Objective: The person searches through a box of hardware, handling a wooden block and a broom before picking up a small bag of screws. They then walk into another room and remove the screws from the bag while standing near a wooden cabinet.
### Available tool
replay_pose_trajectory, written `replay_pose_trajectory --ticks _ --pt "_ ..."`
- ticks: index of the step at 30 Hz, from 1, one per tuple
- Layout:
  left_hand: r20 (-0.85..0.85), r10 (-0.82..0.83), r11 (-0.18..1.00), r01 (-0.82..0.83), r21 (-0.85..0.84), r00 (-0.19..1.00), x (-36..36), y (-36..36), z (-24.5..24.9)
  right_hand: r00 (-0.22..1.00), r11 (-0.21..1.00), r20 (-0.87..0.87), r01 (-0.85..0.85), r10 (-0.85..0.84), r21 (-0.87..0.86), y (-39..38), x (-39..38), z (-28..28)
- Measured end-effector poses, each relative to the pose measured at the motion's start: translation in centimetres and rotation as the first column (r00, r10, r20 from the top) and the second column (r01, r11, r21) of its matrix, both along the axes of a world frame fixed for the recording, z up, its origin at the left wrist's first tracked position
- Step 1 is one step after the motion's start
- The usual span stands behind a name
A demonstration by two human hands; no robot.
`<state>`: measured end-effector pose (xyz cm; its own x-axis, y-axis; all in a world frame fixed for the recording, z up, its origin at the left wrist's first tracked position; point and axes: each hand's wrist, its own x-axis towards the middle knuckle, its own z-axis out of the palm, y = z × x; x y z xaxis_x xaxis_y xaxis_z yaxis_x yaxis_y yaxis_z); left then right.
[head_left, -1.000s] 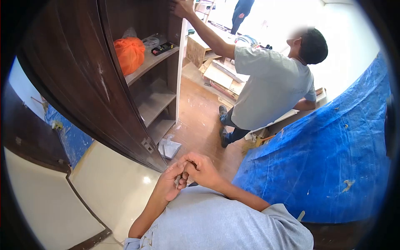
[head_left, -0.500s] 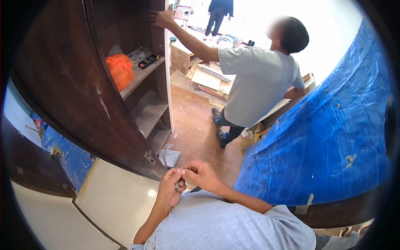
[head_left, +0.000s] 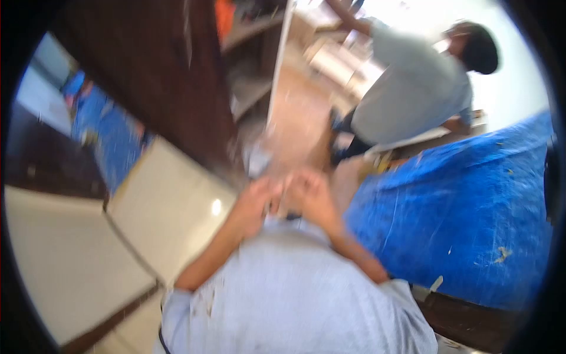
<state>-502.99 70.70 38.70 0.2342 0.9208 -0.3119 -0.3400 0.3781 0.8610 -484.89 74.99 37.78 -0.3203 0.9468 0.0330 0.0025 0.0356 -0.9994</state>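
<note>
The view has swung since the earlier frame: the hands now sit higher in it, the shelves have slid up and right, and the orange bag is mostly cut off by the top edge. At far left, a crumpled blue sheet (head_left: 112, 141) shows beyond pale floor tiles (head_left: 171, 194). Next comes a dark wooden panel (head_left: 147, 71), slanting down toward the hands, then the orange bag (head_left: 224, 17) on the upper part of the shelves (head_left: 250, 94). A whitish packet (head_left: 257, 159) lies on the floor near the foot of the shelves.

In front of the grey shirt (head_left: 283, 289), the left hand (head_left: 258, 203) has its fingers bent inward, with what seems to be a small dark item (head_left: 273, 206) at them. The right hand (head_left: 309, 193) is close beside it, fingers curled toward the left ones. Blur hides how far each is open, and I cannot tell whether either grips the item.

Past them, a co-worker (head_left: 413, 94) in a pale shirt leans with one arm raised; flat boards (head_left: 336, 65) are stacked behind. A large blue cover (head_left: 454, 206) fills the right side.
</note>
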Motion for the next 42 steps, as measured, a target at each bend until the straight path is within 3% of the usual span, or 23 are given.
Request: replay_pose_trajectory --ticks 1,3,4,6,9,10,12,15,19,24,28,30,36,39,42 --pt "0.042 0.03 1.0 -0.03 -0.002 0.999 0.1 -0.1 0.5 0.999 0.992 0.027 0.047 -0.044 -0.113 -0.5 -0.3 1.6" --pt "0.241 0.181 0.969 -0.131 -0.21 0.954 0.7 -0.1 1.5 0.994 0.937 -0.103 -0.004 -0.034 -0.35 0.0 -0.1 1.7" --pt "0.227 0.214 0.959 -0.161 -0.232 0.95 0.9 -0.1 1.4 0.994 0.927 -0.112 -0.034 -0.008 -0.373 0.2 -0.1 1.6" --pt "0.32 0.283 0.947 -0.211 -0.241 0.904 1.6 -0.1 1.6 0.935 0.91 -0.354 -0.128 -0.022 -0.394 0.6 0.2 1.8" --pt "0.317 0.358 0.924 -0.285 -0.254 0.878 2.4 0.0 1.3 0.943 0.896 -0.332 -0.13 -0.02 -0.424 0.8 0.8 1.9" --pt "0.309 0.366 0.921 -0.293 -0.256 0.878 2.6 0.2 1.0 0.941 0.893 -0.339 -0.139 -0.016 -0.427 1.0 0.7 2.0" --pt "0.276 0.405 0.911 -0.359 -0.203 0.872 3.6 0.1 0.7 0.997 0.961 -0.062 -0.07 0.055 -0.268 0.9 1.0 2.2" --pt "0.277 0.412 0.901 -0.343 -0.264 0.868 4.6 0.2 0.5 0.996 0.968 0.031 -0.079 0.089 -0.238 1.6 2.5 1.2" --pt "0.309 0.432 0.894 -0.359 -0.268 0.847 5.1 -0.1 0.3 0.991 0.965 -0.011 -0.132 0.133 -0.226 2.4 3.3 0.8" --pt "0.242 0.467 0.877 -0.409 -0.254 0.851 5.8 -0.9 1.4 0.954 0.969 0.176 -0.232 0.243 -0.078 2.8 4.0 1.0" --pt "0.178 0.472 0.878 -0.442 -0.186 0.863 5.7 -1.5 0.6 0.947 0.952 0.146 -0.267 0.288 -0.147 2.3 3.7 1.8" --pt "0.264 0.489 0.868 -0.435 -0.237 0.832 5.7 -1.7 0.5 0.954 0.944 0.058 -0.28 0.294 -0.176 2.3 3.5 1.3" --pt "0.268 0.54 0.838 -0.479 -0.261 0.798 5.7 -2.0 0.6 0.929 0.878 -0.167 -0.367 0.33 -0.306 2.0 3.5 0.6" --pt "0.271 0.534 0.844 -0.482 -0.235 0.801 5.6 -2.2 0.3 0.941 0.897 -0.093 -0.339 0.327 -0.283 1.8 3.3 1.0" --pt "0.262 0.517 0.856 -0.483 -0.186 0.815 5.5 -2.3 0.2 0.929 0.873 -0.126 -0.369 0.347 -0.318 1.7 3.3 1.2"
